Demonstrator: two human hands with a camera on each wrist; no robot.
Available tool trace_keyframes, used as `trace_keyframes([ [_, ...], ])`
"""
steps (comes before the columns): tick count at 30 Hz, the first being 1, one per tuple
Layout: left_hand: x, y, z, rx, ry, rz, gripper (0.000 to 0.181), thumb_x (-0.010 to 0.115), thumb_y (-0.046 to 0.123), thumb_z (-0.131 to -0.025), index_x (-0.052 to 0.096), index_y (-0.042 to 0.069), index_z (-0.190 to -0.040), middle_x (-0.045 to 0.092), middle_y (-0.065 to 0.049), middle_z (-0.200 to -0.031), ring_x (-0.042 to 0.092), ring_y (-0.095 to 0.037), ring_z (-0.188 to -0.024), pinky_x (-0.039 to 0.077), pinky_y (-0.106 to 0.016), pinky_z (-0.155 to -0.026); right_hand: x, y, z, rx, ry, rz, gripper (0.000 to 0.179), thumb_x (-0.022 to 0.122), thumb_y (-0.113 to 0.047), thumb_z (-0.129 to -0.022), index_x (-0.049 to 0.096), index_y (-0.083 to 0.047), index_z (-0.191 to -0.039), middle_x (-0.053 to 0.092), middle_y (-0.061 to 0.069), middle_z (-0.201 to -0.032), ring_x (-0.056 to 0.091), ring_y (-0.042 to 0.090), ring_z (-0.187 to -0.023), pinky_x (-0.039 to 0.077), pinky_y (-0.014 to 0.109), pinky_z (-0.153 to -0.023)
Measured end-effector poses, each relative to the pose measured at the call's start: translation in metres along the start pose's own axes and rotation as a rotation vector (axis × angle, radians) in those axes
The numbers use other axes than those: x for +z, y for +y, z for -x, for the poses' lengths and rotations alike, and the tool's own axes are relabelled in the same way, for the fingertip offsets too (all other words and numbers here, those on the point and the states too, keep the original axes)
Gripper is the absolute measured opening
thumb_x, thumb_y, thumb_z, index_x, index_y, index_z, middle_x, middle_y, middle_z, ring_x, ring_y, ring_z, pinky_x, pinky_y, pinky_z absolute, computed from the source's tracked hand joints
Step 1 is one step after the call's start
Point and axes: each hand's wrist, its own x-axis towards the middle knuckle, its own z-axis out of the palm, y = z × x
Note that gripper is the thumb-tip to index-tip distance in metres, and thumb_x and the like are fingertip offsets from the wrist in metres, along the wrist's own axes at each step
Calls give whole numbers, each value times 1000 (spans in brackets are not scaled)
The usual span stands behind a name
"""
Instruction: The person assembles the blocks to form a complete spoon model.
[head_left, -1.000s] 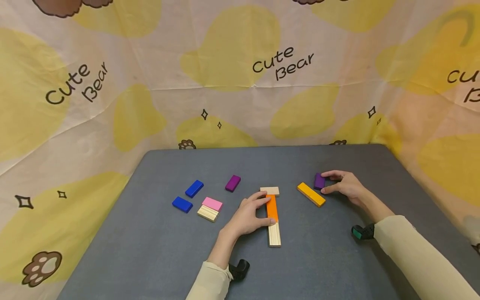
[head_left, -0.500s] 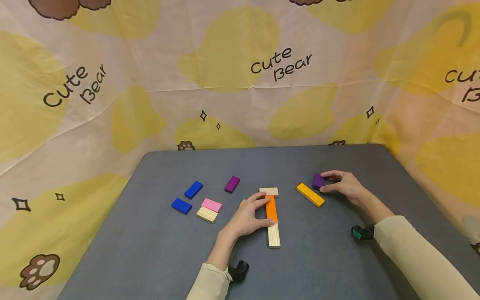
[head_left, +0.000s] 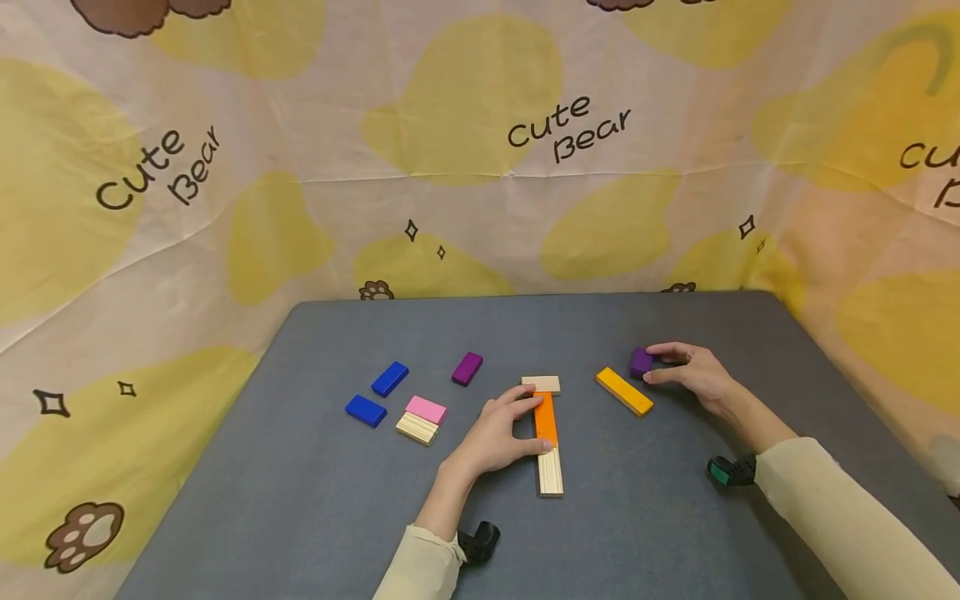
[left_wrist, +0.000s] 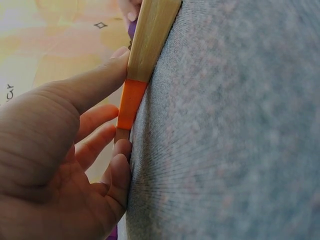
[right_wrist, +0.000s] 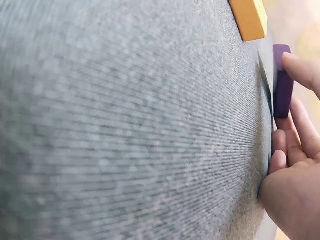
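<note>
The dark purple block (head_left: 641,362) is toward the far right corner of the table (head_left: 225,508), just beside the yellow block (head_left: 625,392); whether its underside touches the table I cannot tell. The right hand (head_left: 701,377) pinches it between thumb and fingers. The left hand (head_left: 489,435), loosely spread, grips nothing and rests on the orange block (head_left: 547,423). The purple piece should be light, stiff and slightly slippery, best held across its long sides.

Left of the orange block (head_left: 546,419), the left hand (head_left: 495,429) arches, thumb at its near end, fingers at its far end. Well to its right, the right hand (head_left: 697,379) pinches; its lower fingers seem tucked, partly hidden.
</note>
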Motion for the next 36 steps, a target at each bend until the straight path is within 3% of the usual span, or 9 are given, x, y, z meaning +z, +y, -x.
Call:
trace_keyframes([
  [5,2,0,1,7,0,-2,71,77,42,-84,51,16,-145,33,4,-156,32,-32,-135,35,-47,-106,5,-4,9,33,68,-79,72,80,-26,-84,47,3,-141,41,20,-141,37,35,-123,29,50,-105],
  [10,6,0,0,13,-2,-17,71,77,43,-84,51,16,-145,33,4,-156,31,-35,-136,35,-48,-106,13,-26,33,19,111,-116,70,81,-30,-83,50,0,-139,52,10,-125,47,23,-107,36,42,-96],
  [17,4,1,-2,3,2,-21,71,77,41,-84,51,17,-145,32,5,-156,32,-32,-134,36,-47,-105,52,-56,85,-97,-44,-105,60,82,-20,-82,57,0,-131,56,19,-121,55,29,-106,47,29,-88],
  [22,1,1,-3,-1,3,-12,71,77,41,-84,51,17,-145,32,4,-156,31,-32,-135,33,-47,-107,89,-56,117,-105,-194,-65,54,86,-14,-76,62,-5,-124,59,17,-113,56,35,-97,52,32,-75],
  [26,0,1,-3,-2,7,-9,71,77,41,-84,51,16,-145,32,4,-156,31,-32,-136,33,-47,-107,111,-50,136,-73,-293,-68,53,86,-8,-73,63,-4,-120,61,13,-112,57,31,-96,52,30,-75],
  [29,0,0,-3,-5,9,-13,71,77,41,-84,51,16,-145,33,4,-156,31,-33,-136,32,-48,-107,120,-46,147,-49,-313,-36,52,87,-7,-70,64,-5,-117,61,9,-113,56,28,-97,51,28,-78],
  [36,0,0,-1,-6,11,-15,71,78,41,-84,51,16,-145,32,4,-156,31,-33,-136,32,-48,-107,128,-38,155,-81,-331,118,57,91,-11,-66,64,-11,-116,60,5,-107,54,25,-94,48,28,-74],
])
